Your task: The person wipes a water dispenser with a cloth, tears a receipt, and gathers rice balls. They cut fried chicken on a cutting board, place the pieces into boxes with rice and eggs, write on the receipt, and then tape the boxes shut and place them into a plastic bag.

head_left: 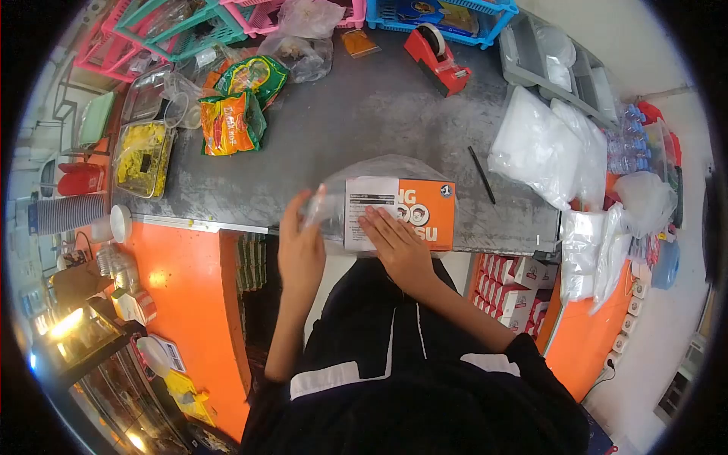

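Note:
An orange and white box (432, 205) lies at the front edge of the grey table, with a white printed slip (371, 191) over its left half. A clear plastic bag (379, 165) spreads around and behind the box. My right hand (400, 250) rests flat on the slip and box, fingers stretched out and holding nothing. Just left of the box, my left hand (301, 239) is raised with its fingertips closed on the bag's clear plastic; the fingertips are slightly blurred.
On the grey table (364, 98) stand a red tape dispenser (438, 61), a black pen (481, 175), food packets (231, 125) and a glass dish of yellow pieces (142, 159). White plastic bags (542, 144) lie at right. Coloured baskets (444, 19) line the back.

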Demonstrator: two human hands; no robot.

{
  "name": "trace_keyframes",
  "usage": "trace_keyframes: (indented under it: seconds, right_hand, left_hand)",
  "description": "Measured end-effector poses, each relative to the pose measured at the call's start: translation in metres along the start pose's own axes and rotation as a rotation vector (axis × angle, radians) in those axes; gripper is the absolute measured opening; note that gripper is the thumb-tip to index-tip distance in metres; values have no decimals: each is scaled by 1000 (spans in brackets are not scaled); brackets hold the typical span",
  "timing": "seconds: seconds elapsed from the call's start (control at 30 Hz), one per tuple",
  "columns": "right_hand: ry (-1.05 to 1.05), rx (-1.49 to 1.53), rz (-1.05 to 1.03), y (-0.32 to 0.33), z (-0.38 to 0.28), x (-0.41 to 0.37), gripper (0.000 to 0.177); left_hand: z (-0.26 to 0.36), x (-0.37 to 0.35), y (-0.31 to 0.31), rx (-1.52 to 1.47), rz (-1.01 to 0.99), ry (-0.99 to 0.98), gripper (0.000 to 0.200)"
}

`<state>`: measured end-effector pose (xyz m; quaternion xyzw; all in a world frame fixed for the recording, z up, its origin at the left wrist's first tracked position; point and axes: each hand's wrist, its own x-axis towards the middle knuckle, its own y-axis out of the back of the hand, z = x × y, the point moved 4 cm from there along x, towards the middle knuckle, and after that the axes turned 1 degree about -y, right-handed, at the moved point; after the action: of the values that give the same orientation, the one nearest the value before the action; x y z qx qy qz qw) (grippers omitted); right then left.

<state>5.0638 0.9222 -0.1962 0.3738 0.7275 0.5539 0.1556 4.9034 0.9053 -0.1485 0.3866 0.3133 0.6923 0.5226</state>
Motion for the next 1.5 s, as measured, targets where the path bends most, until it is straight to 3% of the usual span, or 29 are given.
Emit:
trace_keyframes:
  seconds: [0.03, 0.1, 0.13, 0.2, 0.23, 0.3, 0.33, 0.43, 0.5, 0.6, 0.67, 0.7, 0.77, 0.83, 0.87, 0.93, 0.97, 1.03, 1.07, 1.1, 1.13, 1.17, 1.23, 1.3, 1.33, 1.37, 1.43, 1.47, 1.5]
  right_hand:
    - [-14, -8, 7, 1, -1, 0, 50]
    - [-41, 26, 31, 2, -4, 1, 51]
    - [-67, 52, 52, 3, -3, 0, 52]
    - [-55, 110, 29, 6, 1, 1, 53]
    - [-44, 167, 0, 8, 3, -1, 55]
    - [-52, 299, -26, 23, 5, 0, 55]
    - [-53, 425, -45, 29, 7, 1, 56]
    - [23, 456, -12, 1, 21, -2, 52]
    - [61, 482, 48, -3, 24, -1, 47]
    - [69, 493, 128, 1, 29, -12, 41]
    - [-65, 908, -71, 7, 51, -21, 37]
    - [-193, 845, -101, 39, 60, -26, 34]
    - [-330, 782, -128, 70, 73, -41, 31]
    - [-823, 380, 413, 80, 100, -69, 22]
    - [-835, 373, 411, 54, 108, -73, 22]
    - [-860, 424, 323, -7, 131, -76, 15]
    - [-870, 420, 321, 11, 131, -73, 15]
    - [-1064, 801, -107, 74, 124, -56, 16]
    - [-787, 1079, 100, 130, 108, -58, 16]
    - [-793, 1045, 95, 199, 79, -53, 15]
    - [-478, 1021, 99, 240, 61, -57, 15]
    - [-31, 1064, 293, 250, 72, -89, 34]
    - [431, 1057, 456, 238, 86, -121, 56]
    - [-517, 471, 102, 190, 122, -109, 70]
    - [-428, 389, 82, 151, 128, -104, 80]
    - [-338, 306, 66, 114, 131, -93, 91]
    - [-274, 559, 119, 87, 114, -53, 91]
    - [-186, 383, -93, 69, 109, -41, 88]
    - [-96, 198, -295, 51, 104, -34, 84]
  left_hand:
    - [7, -13, 13, 5, -4, 1, 53]
    - [16, -35, 17, 81, -451, 51, 61]
    - [27, -31, 22, 85, -450, 50, 61]
    - [68, -15, 33, 3, -388, -275, 65]
    - [81, -7, 45, 4, -392, -276, 65]
    - [103, 6, 62, -501, -548, -164, 67]
    - [100, 8, 64, -498, -546, -171, 67]
    - [52, 8, 94, -320, -148, -923, 88]
    - [36, 21, 69, -334, -83, -353, 76]
    - [40, 36, -3, -354, -156, -328, 59]
    - [30, 33, -42, -266, -318, -413, 44]
    - [30, 31, -54, -158, -456, -509, 35]
    - [39, 29, -52, -217, -394, -461, 30]
    - [49, 24, -55, -278, -335, -404, 27]
    - [52, 23, -56, -316, -259, -297, 29]
    - [59, 16, -65, -362, -186, -191, 31]
    - [56, 11, -70, -340, -140, -58, 34]
    - [49, 14, -78, -316, -81, 68, 38]
    - [47, 12, -80, -317, -62, 66, 37]
    - [44, 8, -79, -315, -50, 67, 37]
    - [40, 4, -77, -308, -64, 74, 37]
    - [35, 5, -80, -338, -137, 118, 38]
    - [28, 11, -78, -385, -197, 170, 41]
    - [32, 23, -57, -813, -501, -83, 52]
    - [34, 24, -47, -771, -589, -168, 66]
    - [38, 28, -42, -769, -580, -170, 66]
    - [47, 31, -40, -429, -590, -258, 62]
    - [45, 31, -44, -418, -586, -255, 62]
    - [43, 30, -52, -278, -606, -393, 54]
